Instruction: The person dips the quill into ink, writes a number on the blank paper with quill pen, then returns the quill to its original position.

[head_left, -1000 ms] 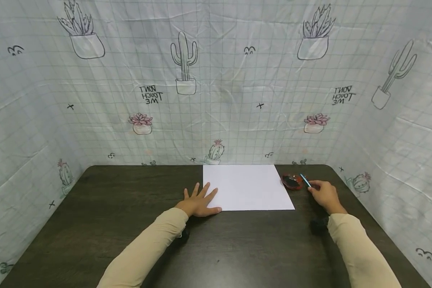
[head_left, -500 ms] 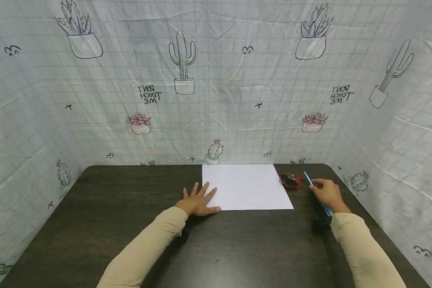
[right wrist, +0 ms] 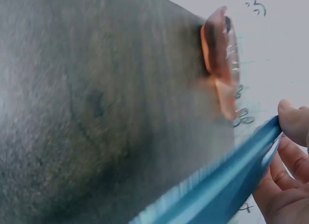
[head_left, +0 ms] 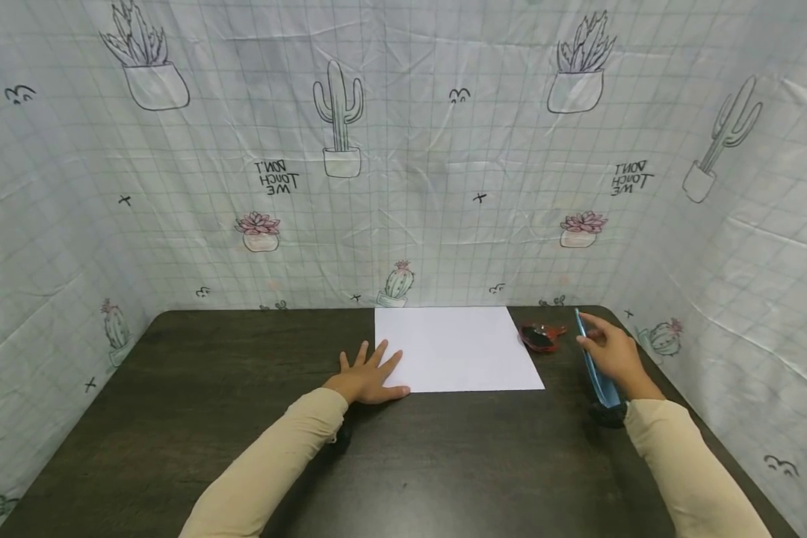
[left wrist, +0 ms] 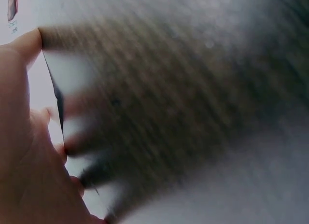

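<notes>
My left hand (head_left: 365,379) lies with its fingers spread across the lower left corner of a white sheet of paper (head_left: 459,350). In the left wrist view, the thumb side of the left hand (left wrist: 29,151) shows along the sheet's edge. Right of the paper, my right hand (head_left: 615,359) pinches the far end of a long, flat blue strip (head_left: 598,377) with a paler edge. The right wrist view shows thumb and fingers gripping one end of the blue strip (right wrist: 217,185), which slants down out of frame. Its near end overlaps the dark wrist band in the head view.
Between the paper and the right hand sits a translucent red-orange object (head_left: 540,337) with a dark oval part. The dark wooden table (head_left: 242,418) is bounded at the back and sides by a white grid-patterned cloth (head_left: 403,149) printed with cacti.
My right hand has moved slightly right with the blue strip, which has tilted so more of its length and broad face shows. The left hand stays on the paper.
</notes>
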`<state>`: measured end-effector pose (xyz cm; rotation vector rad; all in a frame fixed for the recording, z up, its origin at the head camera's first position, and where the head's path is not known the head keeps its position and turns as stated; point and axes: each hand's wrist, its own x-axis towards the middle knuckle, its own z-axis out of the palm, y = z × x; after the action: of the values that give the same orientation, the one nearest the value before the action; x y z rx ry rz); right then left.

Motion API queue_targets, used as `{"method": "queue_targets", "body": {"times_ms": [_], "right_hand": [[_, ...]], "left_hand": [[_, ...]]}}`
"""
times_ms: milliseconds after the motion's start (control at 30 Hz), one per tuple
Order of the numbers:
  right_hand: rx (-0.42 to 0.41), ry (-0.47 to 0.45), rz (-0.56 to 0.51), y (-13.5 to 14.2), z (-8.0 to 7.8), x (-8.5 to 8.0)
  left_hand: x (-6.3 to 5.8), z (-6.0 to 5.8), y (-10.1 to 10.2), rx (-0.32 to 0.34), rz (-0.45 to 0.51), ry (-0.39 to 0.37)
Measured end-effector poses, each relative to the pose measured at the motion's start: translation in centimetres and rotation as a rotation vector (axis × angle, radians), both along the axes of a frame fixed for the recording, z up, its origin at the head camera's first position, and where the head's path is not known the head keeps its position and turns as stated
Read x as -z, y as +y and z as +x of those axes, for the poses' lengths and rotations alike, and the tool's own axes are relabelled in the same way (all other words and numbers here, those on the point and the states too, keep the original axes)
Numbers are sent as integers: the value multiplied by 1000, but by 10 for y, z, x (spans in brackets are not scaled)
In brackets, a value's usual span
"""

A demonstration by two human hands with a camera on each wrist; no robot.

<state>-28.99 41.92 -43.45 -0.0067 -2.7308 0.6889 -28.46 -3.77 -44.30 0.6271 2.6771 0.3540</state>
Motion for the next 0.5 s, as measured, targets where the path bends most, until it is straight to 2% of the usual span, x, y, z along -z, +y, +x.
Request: {"method": "queue_targets", "body": {"times_ms": [67,200,300,367,500], "right_hand": [[-14,0,-11,-2,1,-4],[-42,-26,-123,-8,5,-11],[-82,-26,-280,-10,8,-15],[-135,-20,-443,-10,11,-17],[-281,-14,-911,-8,17,-18]], "left_hand": [[-1,0,-1,1,0,1],[-1,0,-1,2,6,1],[0,-1,-2,2,9,2],[1,-1,-2,2,9,2],[1,-1,-2,-1,10,0]]}}
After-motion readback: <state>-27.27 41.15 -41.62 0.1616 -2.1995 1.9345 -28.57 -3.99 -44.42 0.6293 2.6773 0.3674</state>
